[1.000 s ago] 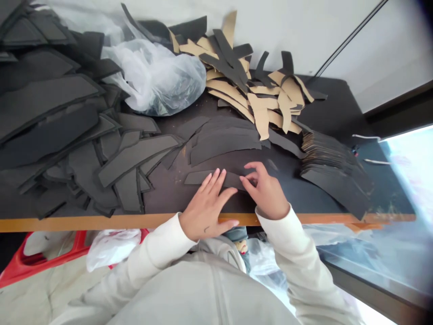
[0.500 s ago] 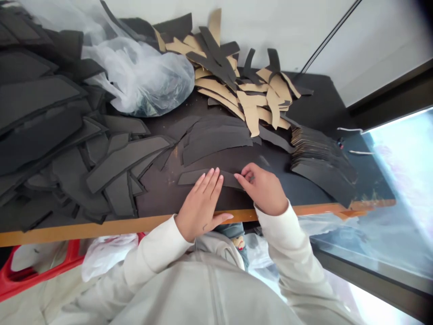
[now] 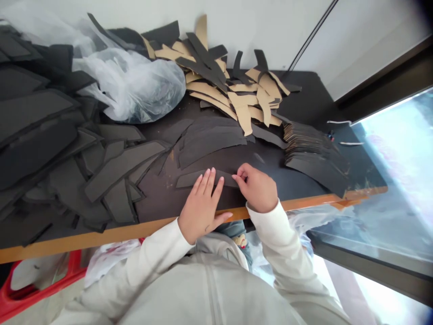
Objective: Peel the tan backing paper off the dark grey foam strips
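Observation:
A thin, curved black strip (image 3: 188, 179) lies on the dark table close to its front edge. My left hand (image 3: 202, 207) rests on it with fingers stretched out flat and the thumb apart. At the strip's right end, my right hand (image 3: 260, 187) is closed, thumb and forefinger pinched there; the fingers cover the very tip. Just behind the hands are several similar black strips (image 3: 213, 141), overlapping. To the right, a fanned stack of strips (image 3: 313, 164) shows tan edges.
Thick black foam pieces (image 3: 122, 167) heap up on the left. A clear plastic bag (image 3: 145, 85) sits behind them. Loose tan-backed strips (image 3: 241, 110) pile against the wall. The table's orange-brown edge (image 3: 155, 225) runs before me, with a red plastic frame (image 3: 76, 259) below.
The view has shifted slightly, so the table sits a little further left. My left fingers have spread a bit more on the strip; the right hand keeps its pinch.

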Demonstrator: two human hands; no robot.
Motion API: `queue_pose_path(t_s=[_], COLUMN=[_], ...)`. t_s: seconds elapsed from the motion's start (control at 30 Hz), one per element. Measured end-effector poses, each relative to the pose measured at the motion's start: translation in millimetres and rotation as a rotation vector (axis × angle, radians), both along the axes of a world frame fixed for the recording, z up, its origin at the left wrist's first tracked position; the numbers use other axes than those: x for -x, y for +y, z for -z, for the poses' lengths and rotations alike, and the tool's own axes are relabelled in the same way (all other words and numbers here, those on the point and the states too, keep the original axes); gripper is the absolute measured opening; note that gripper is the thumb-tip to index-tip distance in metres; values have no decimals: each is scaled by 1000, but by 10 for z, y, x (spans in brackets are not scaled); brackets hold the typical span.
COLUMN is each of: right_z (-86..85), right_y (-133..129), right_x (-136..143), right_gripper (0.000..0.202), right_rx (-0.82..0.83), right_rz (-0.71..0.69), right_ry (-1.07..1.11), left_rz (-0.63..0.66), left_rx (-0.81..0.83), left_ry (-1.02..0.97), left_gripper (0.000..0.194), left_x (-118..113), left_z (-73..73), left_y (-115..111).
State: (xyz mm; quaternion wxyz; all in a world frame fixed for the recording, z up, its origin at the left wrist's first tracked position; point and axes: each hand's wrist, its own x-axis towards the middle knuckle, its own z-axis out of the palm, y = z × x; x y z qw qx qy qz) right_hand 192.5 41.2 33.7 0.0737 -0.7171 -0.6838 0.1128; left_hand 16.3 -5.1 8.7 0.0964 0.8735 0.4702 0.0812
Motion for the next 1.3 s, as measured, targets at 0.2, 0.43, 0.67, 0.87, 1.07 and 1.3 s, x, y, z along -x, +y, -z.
queue_pose_path(t_s=[0.2, 0.43, 0.67, 0.87, 1.07, 1.3], right_z=[-9, 36, 200, 477, 524, 512], right_y=[-34, -156, -585, -653, -622, -591], right_x=[70, -177, -29, 318, 329, 312], right_gripper=[11, 34, 33, 57, 60, 56], right_rx=[28, -75, -467, -358, -341, -411], right_rz=[-45, 136, -70, -272, -243, -245], right_ry=[-108, -426, -63, 6, -144, -149], left_rz=[-51, -63, -42, 48, -107, -142], left_rx=[37, 38, -11, -54, -120, -118], left_ry=[-5, -47, -89, -117, -99, -88], left_gripper=[82, 74, 72, 75, 68, 57], left_x=[-69, -78, -78, 85, 537, 954], left_z=[-56, -51, -23, 63, 52, 29], left_y=[12, 20, 2, 0, -176, -379])
